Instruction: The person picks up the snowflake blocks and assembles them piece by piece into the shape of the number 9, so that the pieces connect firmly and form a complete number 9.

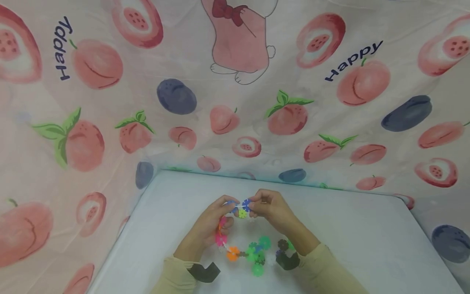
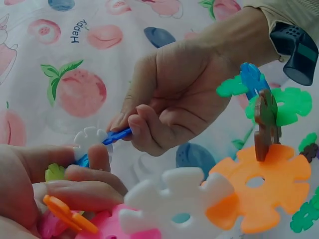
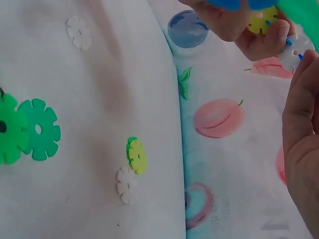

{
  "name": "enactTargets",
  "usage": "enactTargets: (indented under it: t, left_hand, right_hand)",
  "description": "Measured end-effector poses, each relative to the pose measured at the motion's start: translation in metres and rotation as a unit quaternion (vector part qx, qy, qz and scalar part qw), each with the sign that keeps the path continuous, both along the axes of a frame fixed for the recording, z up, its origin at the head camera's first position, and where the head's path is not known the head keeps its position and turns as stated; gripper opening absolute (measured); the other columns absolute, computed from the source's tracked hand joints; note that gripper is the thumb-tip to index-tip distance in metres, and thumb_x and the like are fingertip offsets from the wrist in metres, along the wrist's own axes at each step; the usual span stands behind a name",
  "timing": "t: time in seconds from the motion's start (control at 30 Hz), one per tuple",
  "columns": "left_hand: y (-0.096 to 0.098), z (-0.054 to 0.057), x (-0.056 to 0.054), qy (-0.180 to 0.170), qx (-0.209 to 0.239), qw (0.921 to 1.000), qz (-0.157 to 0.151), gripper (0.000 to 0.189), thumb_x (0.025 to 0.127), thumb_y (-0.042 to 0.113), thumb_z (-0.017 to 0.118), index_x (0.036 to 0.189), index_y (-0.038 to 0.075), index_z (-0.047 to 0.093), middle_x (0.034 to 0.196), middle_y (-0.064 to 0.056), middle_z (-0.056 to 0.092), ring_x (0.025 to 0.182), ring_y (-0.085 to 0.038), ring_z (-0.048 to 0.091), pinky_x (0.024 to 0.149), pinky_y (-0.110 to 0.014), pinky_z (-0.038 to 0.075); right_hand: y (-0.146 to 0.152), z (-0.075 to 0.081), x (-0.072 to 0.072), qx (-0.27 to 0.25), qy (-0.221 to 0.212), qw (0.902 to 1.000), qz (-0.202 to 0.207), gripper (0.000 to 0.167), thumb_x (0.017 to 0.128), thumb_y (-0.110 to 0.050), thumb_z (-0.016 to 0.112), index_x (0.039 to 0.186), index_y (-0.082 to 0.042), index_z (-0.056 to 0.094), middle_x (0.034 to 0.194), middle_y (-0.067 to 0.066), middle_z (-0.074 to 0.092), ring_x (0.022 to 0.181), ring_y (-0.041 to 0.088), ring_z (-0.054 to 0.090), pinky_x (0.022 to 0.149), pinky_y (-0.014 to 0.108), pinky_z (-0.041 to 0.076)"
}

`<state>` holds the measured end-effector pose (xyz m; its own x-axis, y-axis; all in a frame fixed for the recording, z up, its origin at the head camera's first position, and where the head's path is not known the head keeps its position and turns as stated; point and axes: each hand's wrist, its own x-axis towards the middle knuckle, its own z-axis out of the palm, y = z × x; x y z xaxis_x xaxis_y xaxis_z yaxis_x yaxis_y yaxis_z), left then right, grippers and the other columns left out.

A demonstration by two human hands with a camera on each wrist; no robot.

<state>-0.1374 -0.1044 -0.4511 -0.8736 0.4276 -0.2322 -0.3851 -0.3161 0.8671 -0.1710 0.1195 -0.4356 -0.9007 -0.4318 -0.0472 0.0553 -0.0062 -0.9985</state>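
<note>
In the head view my left hand holds one end of a chain of notched plastic snowflake discs. My right hand pinches a dark blue disc between thumb and fingertips. The left wrist view shows this blue disc edge-on, meeting a white disc by the left fingers. A yellow disc sits just under them. From the left hand the chain hangs down through a pink disc, a large white disc and an orange disc to a brown disc and green discs.
Loose discs lie on the white table: a white disc, a yellow disc beside another white disc. A dark disc is close to the right wrist's black camera. Fruit-printed cloth rises behind the table.
</note>
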Motion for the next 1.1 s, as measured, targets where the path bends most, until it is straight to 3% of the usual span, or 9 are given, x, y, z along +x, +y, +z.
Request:
enactTargets:
  t: [0.17,0.3,0.43,0.57,0.67,0.87,1.1]
  left_hand:
    - [-0.001,0.001,-0.002,0.035,-0.062,0.9974,0.007,0.026,0.104,0.029,0.058,0.121,0.009,0.058,0.1,-0.003,0.062,0.063,-0.011,0.049,0.05,-0.019,0.039]
    - [0.001,0.002,-0.002,0.07,-0.152,0.9857,0.018,0.03,0.105,0.035,0.055,0.116,0.008,0.058,0.109,-0.008,0.066,0.083,-0.018,0.061,0.062,-0.026,0.051]
    - [0.003,0.002,0.0,0.084,-0.191,0.9777,0.019,0.035,0.105,0.041,0.053,0.12,0.01,0.058,0.113,-0.011,0.067,0.084,-0.021,0.062,0.065,-0.029,0.054]
    - [0.006,-0.001,0.0,0.093,-0.192,0.9769,-0.004,0.042,0.103,0.049,0.054,0.129,0.017,0.06,0.109,-0.008,0.065,0.074,-0.018,0.059,0.053,-0.025,0.049]
    - [0.009,-0.004,0.001,0.096,-0.187,0.9777,-0.012,0.04,0.102,0.05,0.055,0.125,0.017,0.063,0.103,-0.004,0.063,0.069,-0.015,0.057,0.05,-0.024,0.046]
    - [0.009,-0.003,0.002,0.094,-0.172,0.9805,0.018,0.034,0.104,0.041,0.055,0.113,0.009,0.062,0.098,-0.005,0.065,0.067,-0.016,0.057,0.055,-0.025,0.048]
    - [0.002,0.0,-0.001,0.092,-0.176,0.9798,0.026,0.032,0.105,0.039,0.054,0.113,0.009,0.062,0.111,-0.016,0.072,0.08,-0.02,0.063,0.066,-0.028,0.054]
  right_hand:
    - [0.0,-0.001,0.002,0.034,0.005,0.9992,-0.021,0.019,0.093,-0.009,0.073,0.103,0.005,0.066,0.094,0.01,0.073,0.075,0.017,0.072,0.078,0.032,0.062]
    - [-0.002,-0.001,0.003,0.071,0.019,0.9961,-0.049,0.022,0.092,-0.014,0.075,0.103,0.003,0.067,0.089,0.019,0.072,0.075,0.02,0.07,0.077,0.035,0.061]
    - [-0.004,-0.001,0.003,0.097,0.038,0.992,-0.071,0.02,0.09,-0.017,0.077,0.098,-0.001,0.07,0.082,0.012,0.073,0.074,0.021,0.066,0.073,0.033,0.056]
    - [-0.007,0.001,0.004,0.107,0.062,0.9896,-0.074,0.018,0.088,-0.019,0.08,0.094,-0.003,0.074,0.08,0.01,0.073,0.074,0.023,0.067,0.071,0.034,0.053]
    - [-0.007,0.0,0.005,0.12,0.07,0.9872,-0.078,0.018,0.086,-0.022,0.082,0.092,-0.006,0.076,0.083,0.01,0.074,0.075,0.024,0.068,0.073,0.036,0.055]
    - [-0.004,-0.003,0.003,0.162,0.059,0.9797,-0.101,0.017,0.084,-0.028,0.085,0.09,-0.013,0.079,0.087,0.005,0.075,0.077,0.024,0.068,0.073,0.035,0.053]
    - [0.006,-0.004,0.002,0.207,0.048,0.9706,-0.113,0.017,0.084,-0.033,0.084,0.091,-0.018,0.079,0.089,0.001,0.074,0.08,0.021,0.068,0.077,0.038,0.053]
